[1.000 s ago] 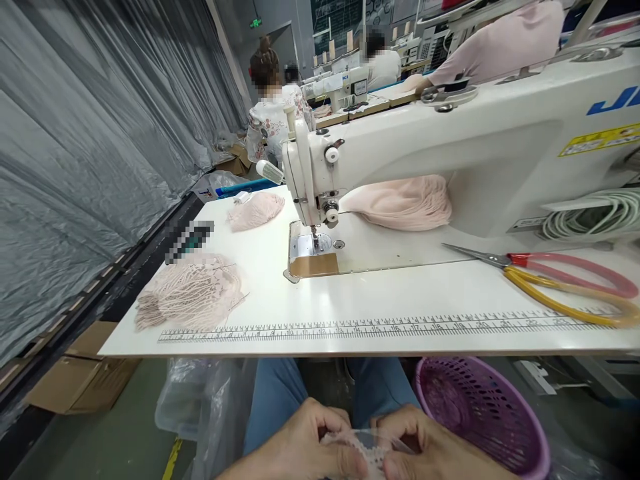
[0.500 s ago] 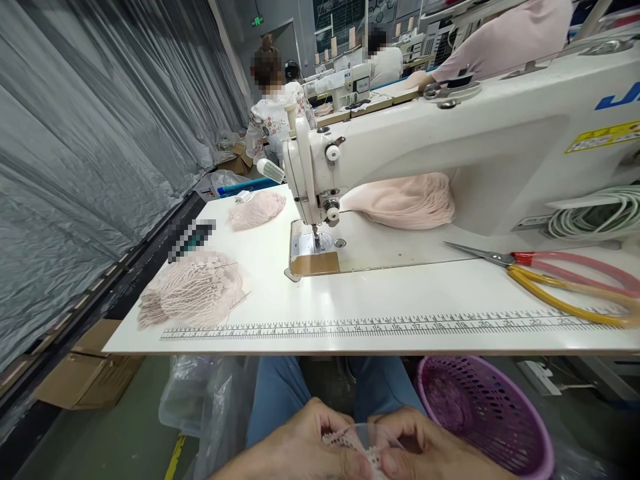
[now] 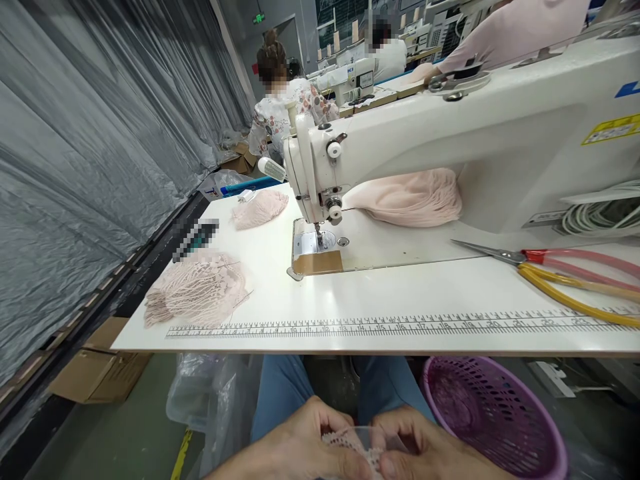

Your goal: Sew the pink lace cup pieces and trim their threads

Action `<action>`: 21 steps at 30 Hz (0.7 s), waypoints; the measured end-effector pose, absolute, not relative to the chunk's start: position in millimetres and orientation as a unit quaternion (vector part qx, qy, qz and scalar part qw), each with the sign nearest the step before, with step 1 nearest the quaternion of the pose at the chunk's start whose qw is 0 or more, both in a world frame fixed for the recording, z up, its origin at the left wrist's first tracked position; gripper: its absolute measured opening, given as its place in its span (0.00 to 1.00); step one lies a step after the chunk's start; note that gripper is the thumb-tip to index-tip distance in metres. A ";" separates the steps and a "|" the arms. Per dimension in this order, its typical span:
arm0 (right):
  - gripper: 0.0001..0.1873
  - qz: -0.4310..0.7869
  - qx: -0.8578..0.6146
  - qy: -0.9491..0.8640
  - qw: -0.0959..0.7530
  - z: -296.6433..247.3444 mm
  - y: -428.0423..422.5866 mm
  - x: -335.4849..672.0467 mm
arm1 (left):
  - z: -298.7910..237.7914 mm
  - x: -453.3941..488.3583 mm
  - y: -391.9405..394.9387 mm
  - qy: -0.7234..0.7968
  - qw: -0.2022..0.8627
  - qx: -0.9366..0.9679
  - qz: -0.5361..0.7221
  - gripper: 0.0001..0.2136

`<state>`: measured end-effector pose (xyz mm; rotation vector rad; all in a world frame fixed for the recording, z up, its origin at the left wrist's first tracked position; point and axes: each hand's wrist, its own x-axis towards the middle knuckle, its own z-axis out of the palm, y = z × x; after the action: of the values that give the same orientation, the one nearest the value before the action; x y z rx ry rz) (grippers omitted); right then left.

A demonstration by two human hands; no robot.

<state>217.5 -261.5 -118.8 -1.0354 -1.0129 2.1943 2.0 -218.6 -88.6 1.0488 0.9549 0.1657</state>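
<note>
Both my hands are low in my lap, below the table's front edge. My left hand point(image 3: 295, 443) and my right hand point(image 3: 425, 450) pinch a small piece of pale lace point(image 3: 357, 445) between their closed fingers, with a bit of clear plastic over it. A white sewing machine point(image 3: 450, 140) stands on the white table point(image 3: 400, 293), its needle point(image 3: 317, 230) above a brown taped patch. A pile of pale pink lace pieces point(image 3: 197, 293) lies at the table's left end, a smaller pile point(image 3: 260, 208) farther back, and folded pink fabric point(image 3: 407, 197) under the machine's arm.
Scissors with red and yellow handles point(image 3: 560, 267) lie at the right. A printed ruler point(image 3: 380, 325) runs along the front edge. A purple basket point(image 3: 495, 420) sits below right, plastic bags point(image 3: 210, 407) and a cardboard box point(image 3: 97, 370) below left. Other people sit at machines behind.
My hands stay in my lap, working the lace piece with small finger movements. The view has shifted slightly to the left.
</note>
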 end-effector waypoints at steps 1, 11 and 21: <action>0.29 0.806 -0.383 -0.374 0.253 -117.7 -261.2 217.6 | -88.7 2.2 -218.8 0.441 0.758 0.475 0.077 0.24; 0.31 0.812 -0.360 -0.382 0.254 -130.3 -264.0 224.4 | -77.6 -0.6 -219.0 0.445 0.767 0.458 0.056 0.21; 0.27 0.672 -0.394 -0.496 0.385 -134.1 -242.7 192.6 | -39.8 10.3 -214.3 0.387 0.779 0.488 0.069 0.22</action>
<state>192.6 -242.7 -134.1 -1.0028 -1.2630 1.7118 10.3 -214.3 -39.8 1.0553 0.8366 0.1498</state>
